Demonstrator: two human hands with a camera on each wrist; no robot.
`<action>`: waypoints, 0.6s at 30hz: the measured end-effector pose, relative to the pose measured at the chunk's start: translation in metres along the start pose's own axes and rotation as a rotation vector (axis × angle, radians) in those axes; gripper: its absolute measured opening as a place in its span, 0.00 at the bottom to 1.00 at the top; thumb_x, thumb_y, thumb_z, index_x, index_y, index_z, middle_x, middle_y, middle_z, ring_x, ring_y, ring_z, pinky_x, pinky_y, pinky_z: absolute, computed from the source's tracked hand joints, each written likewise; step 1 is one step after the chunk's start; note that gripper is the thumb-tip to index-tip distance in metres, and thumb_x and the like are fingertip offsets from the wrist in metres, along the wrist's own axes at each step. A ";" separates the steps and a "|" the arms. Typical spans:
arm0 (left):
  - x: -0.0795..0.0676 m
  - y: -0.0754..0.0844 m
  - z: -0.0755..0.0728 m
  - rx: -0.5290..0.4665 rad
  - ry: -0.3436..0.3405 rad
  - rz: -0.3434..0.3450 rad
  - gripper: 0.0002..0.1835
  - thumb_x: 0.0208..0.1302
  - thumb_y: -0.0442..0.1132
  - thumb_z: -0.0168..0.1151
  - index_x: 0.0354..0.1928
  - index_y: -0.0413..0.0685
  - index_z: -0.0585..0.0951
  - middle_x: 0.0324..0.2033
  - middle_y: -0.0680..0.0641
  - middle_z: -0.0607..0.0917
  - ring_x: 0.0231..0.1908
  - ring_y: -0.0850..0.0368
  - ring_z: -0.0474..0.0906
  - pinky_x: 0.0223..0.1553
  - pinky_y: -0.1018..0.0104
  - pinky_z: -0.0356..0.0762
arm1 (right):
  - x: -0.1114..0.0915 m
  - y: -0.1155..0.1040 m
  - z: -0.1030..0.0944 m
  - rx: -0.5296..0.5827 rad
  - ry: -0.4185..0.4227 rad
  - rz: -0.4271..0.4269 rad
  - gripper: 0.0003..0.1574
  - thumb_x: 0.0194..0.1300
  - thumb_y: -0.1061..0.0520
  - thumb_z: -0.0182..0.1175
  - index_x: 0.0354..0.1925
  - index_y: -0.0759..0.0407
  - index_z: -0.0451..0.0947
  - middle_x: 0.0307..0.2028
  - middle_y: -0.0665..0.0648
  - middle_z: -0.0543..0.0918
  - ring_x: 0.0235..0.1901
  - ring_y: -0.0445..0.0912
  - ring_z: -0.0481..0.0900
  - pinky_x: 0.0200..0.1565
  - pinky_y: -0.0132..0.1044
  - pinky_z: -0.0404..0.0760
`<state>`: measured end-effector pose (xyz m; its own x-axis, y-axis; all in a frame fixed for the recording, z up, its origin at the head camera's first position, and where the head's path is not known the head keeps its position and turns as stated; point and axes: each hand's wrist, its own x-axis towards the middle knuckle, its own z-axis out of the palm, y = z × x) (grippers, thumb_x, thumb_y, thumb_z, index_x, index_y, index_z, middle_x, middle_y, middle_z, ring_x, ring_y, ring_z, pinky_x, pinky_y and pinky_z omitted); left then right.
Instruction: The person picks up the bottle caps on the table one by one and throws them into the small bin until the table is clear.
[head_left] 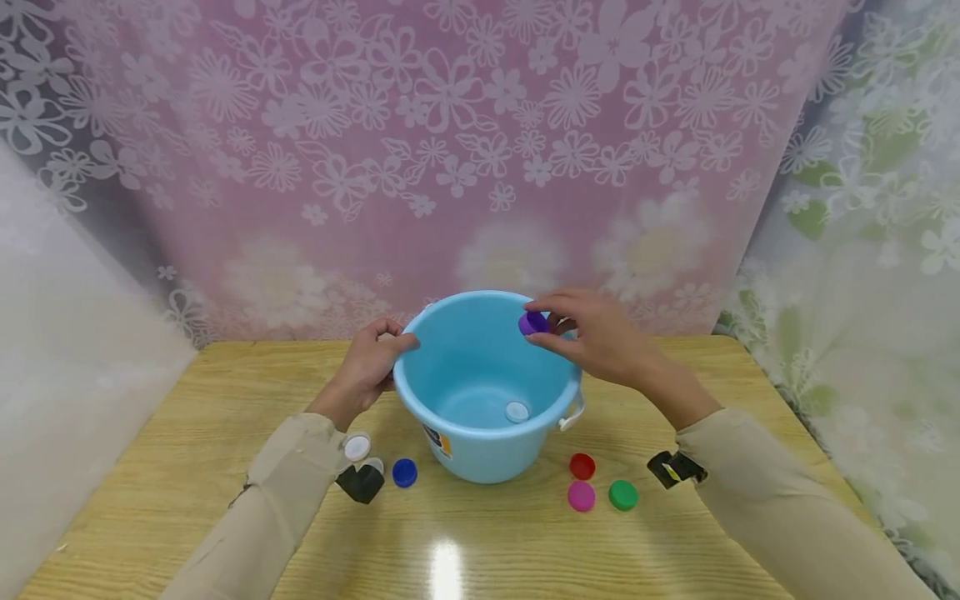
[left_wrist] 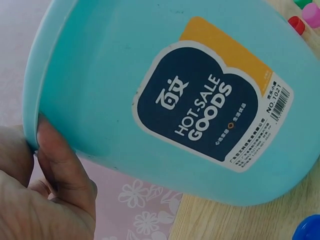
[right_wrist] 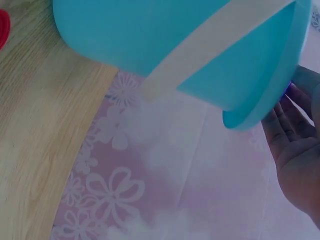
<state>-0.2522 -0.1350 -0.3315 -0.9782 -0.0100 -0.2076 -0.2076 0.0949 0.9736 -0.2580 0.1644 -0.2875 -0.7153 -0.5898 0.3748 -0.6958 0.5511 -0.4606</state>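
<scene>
A light blue bucket (head_left: 487, 458) stands on the wooden table, with one white bottle cap (head_left: 517, 412) on its floor. My left hand (head_left: 369, 364) grips the bucket's left rim, thumb over the inside edge; the left wrist view shows the same hand (left_wrist: 55, 185) beside the labelled wall. Above the right side of the bucket's mouth, my right hand (head_left: 592, 333) pinches a purple bottle cap (head_left: 533, 323) between thumb and fingers. From the right wrist, the hand (right_wrist: 300, 145) appears at the rim, and the bucket mostly hides the purple cap.
Left of the bucket lie a blue cap (head_left: 405, 472) and white caps (head_left: 357, 447), one partly covered by a black strap end. To its right are red (head_left: 582, 466), pink (head_left: 581, 496) and green (head_left: 623, 495) caps. A floral curtain (head_left: 480, 167) hangs behind the table.
</scene>
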 end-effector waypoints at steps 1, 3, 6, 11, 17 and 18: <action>0.000 0.000 0.000 0.000 -0.001 0.001 0.09 0.65 0.36 0.57 0.42 0.42 0.68 0.36 0.37 0.78 0.27 0.48 0.84 0.21 0.64 0.80 | 0.002 0.000 0.002 -0.004 -0.004 0.002 0.26 0.60 0.55 0.68 0.55 0.61 0.77 0.46 0.56 0.79 0.40 0.46 0.80 0.43 0.40 0.82; -0.001 0.001 0.000 -0.001 -0.003 0.002 0.09 0.65 0.36 0.57 0.42 0.42 0.68 0.36 0.37 0.78 0.28 0.47 0.84 0.21 0.64 0.80 | 0.007 -0.001 0.006 0.004 -0.017 0.010 0.26 0.60 0.55 0.68 0.55 0.61 0.77 0.47 0.56 0.79 0.40 0.47 0.80 0.43 0.41 0.82; -0.002 0.001 0.000 -0.008 -0.004 0.003 0.09 0.65 0.35 0.57 0.42 0.41 0.68 0.36 0.36 0.78 0.28 0.47 0.84 0.21 0.64 0.80 | 0.013 -0.002 0.012 -0.004 -0.037 0.027 0.26 0.61 0.53 0.67 0.56 0.59 0.77 0.47 0.55 0.79 0.41 0.47 0.80 0.42 0.42 0.82; -0.003 0.002 0.001 -0.014 -0.004 0.006 0.09 0.65 0.35 0.57 0.42 0.41 0.68 0.37 0.36 0.77 0.28 0.47 0.84 0.20 0.65 0.79 | 0.022 -0.003 0.021 -0.037 -0.066 0.036 0.25 0.62 0.51 0.66 0.56 0.59 0.77 0.45 0.54 0.79 0.40 0.45 0.80 0.41 0.41 0.82; -0.003 0.001 0.001 -0.015 0.004 0.007 0.09 0.64 0.34 0.57 0.42 0.41 0.68 0.36 0.36 0.78 0.27 0.48 0.83 0.20 0.65 0.79 | 0.029 -0.005 0.032 -0.037 -0.108 0.037 0.25 0.62 0.53 0.65 0.56 0.60 0.77 0.45 0.54 0.79 0.40 0.45 0.78 0.41 0.40 0.81; -0.003 0.001 0.001 -0.016 0.005 0.008 0.09 0.64 0.34 0.57 0.42 0.41 0.68 0.36 0.36 0.78 0.27 0.48 0.83 0.19 0.65 0.79 | 0.029 -0.006 0.033 -0.041 -0.112 0.037 0.24 0.63 0.53 0.65 0.55 0.60 0.77 0.44 0.54 0.79 0.40 0.45 0.78 0.41 0.40 0.81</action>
<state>-0.2497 -0.1341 -0.3299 -0.9798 -0.0141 -0.1996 -0.2001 0.0789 0.9766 -0.2728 0.1245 -0.3007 -0.7301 -0.6300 0.2647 -0.6730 0.5957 -0.4385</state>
